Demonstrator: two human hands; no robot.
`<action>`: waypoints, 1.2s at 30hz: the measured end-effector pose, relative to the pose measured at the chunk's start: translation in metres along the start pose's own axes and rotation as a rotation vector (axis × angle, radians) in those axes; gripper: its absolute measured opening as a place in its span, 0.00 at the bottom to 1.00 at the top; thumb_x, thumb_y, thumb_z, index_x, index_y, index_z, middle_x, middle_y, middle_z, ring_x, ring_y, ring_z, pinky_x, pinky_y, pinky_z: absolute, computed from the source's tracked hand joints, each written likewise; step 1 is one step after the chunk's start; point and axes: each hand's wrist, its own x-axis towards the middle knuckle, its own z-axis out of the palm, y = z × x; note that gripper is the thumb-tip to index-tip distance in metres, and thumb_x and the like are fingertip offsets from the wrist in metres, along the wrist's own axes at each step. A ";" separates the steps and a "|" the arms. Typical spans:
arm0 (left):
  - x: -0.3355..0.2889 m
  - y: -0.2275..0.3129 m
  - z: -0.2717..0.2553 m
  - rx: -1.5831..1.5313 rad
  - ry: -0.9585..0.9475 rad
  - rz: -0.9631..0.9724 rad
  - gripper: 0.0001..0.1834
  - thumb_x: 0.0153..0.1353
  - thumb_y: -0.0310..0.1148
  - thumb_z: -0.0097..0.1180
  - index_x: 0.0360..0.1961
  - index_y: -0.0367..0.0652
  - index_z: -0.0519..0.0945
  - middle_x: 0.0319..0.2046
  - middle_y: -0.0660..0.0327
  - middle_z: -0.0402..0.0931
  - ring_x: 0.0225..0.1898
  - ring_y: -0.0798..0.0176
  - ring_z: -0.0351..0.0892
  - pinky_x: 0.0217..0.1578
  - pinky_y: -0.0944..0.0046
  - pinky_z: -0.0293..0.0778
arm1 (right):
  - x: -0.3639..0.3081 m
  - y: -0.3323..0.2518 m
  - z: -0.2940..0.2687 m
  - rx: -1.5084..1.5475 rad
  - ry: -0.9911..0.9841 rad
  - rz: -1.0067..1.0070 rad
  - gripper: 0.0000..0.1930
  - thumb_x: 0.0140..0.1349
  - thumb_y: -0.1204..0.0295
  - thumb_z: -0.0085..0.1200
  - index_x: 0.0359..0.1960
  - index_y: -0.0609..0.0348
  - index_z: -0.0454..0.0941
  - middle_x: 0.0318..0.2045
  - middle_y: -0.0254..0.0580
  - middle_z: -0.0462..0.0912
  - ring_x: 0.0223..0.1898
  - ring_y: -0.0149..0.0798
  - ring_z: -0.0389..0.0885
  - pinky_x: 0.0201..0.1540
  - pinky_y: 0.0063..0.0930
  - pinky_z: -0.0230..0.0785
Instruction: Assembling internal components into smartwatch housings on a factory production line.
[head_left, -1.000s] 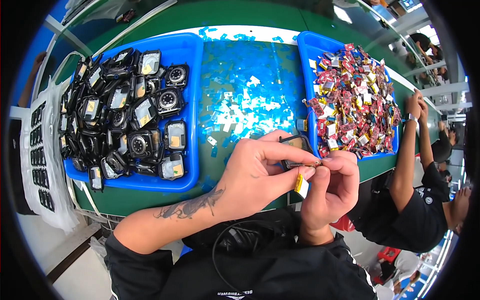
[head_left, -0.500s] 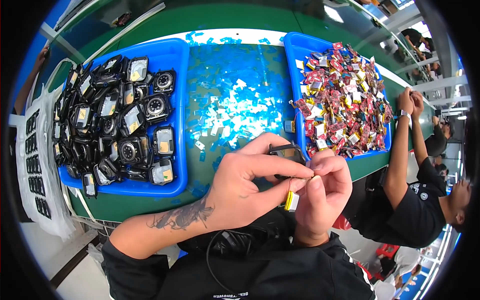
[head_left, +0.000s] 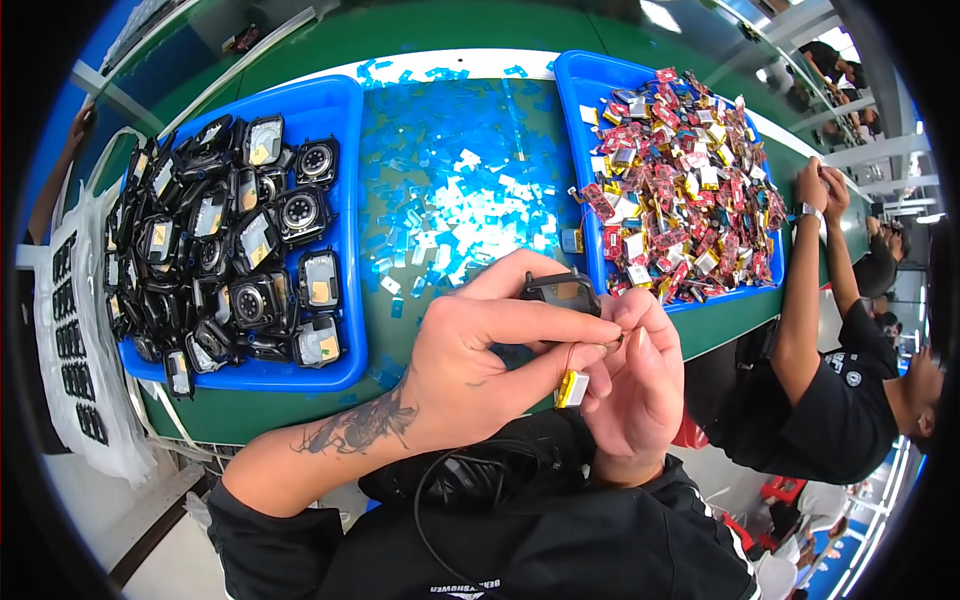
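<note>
My left hand (head_left: 490, 350), its forearm tattooed, is closed, with the index finger and thumb pinched together and other fingers curled behind a black watch case (head_left: 562, 291). My right hand (head_left: 640, 385) meets it fingertip to fingertip; its thumb and index finger are closed at the same spot, where the small part between them is hidden. From the pinch a thin reddish wire runs down to a small silver battery (head_left: 573, 388) with yellow edging, dangling below the left thumb. The watch case sits tilted just above the left index finger, close to the right fingertips.
A blue tray (head_left: 350, 230) heaped with black watch cases stands left. Another blue tray (head_left: 572, 100), piled with red circuit boards and batteries, stands right. Blue and white film scraps (head_left: 455, 215) litter the green table between them. At right another person (head_left: 800, 390) works alongside.
Both hands, with the watch case and dangling battery, appear slightly further left and higher in view. The fingertips still meet, and the pinch holds.
</note>
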 end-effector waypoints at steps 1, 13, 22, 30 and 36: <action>0.000 -0.001 0.000 -0.020 0.013 -0.014 0.13 0.49 0.19 0.66 0.37 0.43 0.87 0.41 0.55 0.78 0.44 0.61 0.78 0.44 0.65 0.74 | 0.000 0.000 0.000 -0.033 0.001 -0.006 0.08 0.64 0.76 0.51 0.41 0.65 0.69 0.36 0.47 0.74 0.26 0.31 0.79 0.23 0.21 0.74; 0.001 -0.001 -0.003 0.072 -0.021 0.039 0.14 0.51 0.17 0.63 0.39 0.42 0.87 0.42 0.55 0.77 0.43 0.63 0.78 0.44 0.64 0.74 | 0.003 0.002 0.004 -0.236 0.044 -0.145 0.08 0.62 0.79 0.51 0.41 0.67 0.69 0.37 0.47 0.76 0.28 0.33 0.81 0.26 0.22 0.77; 0.000 -0.007 0.001 -0.093 -0.036 -0.042 0.13 0.55 0.14 0.60 0.43 0.32 0.83 0.44 0.54 0.75 0.41 0.65 0.79 0.41 0.70 0.76 | 0.006 -0.003 0.000 -0.616 0.049 -0.299 0.09 0.59 0.83 0.55 0.42 0.72 0.76 0.36 0.45 0.78 0.33 0.29 0.80 0.31 0.20 0.77; 0.000 -0.005 0.003 -0.173 0.039 -0.098 0.13 0.58 0.14 0.56 0.45 0.31 0.82 0.46 0.53 0.73 0.43 0.67 0.79 0.40 0.71 0.78 | 0.008 -0.001 -0.003 -1.082 0.049 -0.584 0.06 0.57 0.86 0.57 0.36 0.71 0.76 0.38 0.44 0.76 0.34 0.29 0.79 0.34 0.19 0.76; 0.001 -0.002 0.006 -0.226 0.037 -0.122 0.13 0.58 0.14 0.56 0.45 0.30 0.81 0.47 0.54 0.72 0.43 0.67 0.79 0.40 0.71 0.79 | 0.009 -0.001 0.003 -0.677 -0.008 -0.394 0.09 0.57 0.88 0.56 0.38 0.70 0.72 0.36 0.43 0.75 0.36 0.29 0.78 0.37 0.20 0.76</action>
